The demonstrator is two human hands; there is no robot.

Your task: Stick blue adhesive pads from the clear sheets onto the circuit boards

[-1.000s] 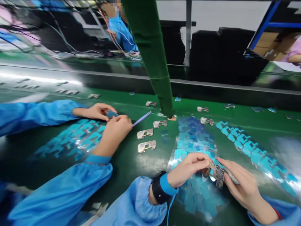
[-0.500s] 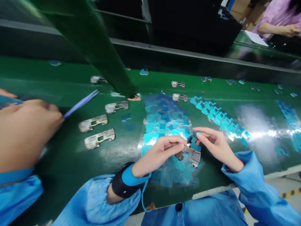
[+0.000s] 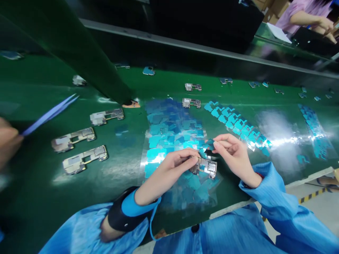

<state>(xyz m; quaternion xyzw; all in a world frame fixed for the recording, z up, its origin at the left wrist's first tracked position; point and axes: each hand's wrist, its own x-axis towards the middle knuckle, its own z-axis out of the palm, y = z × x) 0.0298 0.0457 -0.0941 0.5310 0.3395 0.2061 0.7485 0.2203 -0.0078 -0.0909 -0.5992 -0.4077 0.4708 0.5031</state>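
Observation:
My left hand (image 3: 176, 167), with a blue and black band at its wrist, pinches the left end of a silver circuit board (image 3: 208, 167). The board hangs over a sheet of overlapping blue film pieces (image 3: 159, 141) on the green table. Just up and right of the board, my right hand (image 3: 234, 152) pinches a small dark blue film piece (image 3: 209, 144) between thumb and fingers. The film is apart from my left fingertips.
Several boards (image 3: 86, 159) lie at the left, more along the back. A green post (image 3: 106, 70) rises behind them. Another person's hand (image 3: 9, 141) holds blue tweezers (image 3: 50, 114). Film strips (image 3: 238, 123) lie rightward. A person in pink (image 3: 299, 16) is beyond.
The view has shifted, so the table's items sit further left. The board in my left hand now shows a brighter face. The co-worker's hand at the left has moved mostly out of view.

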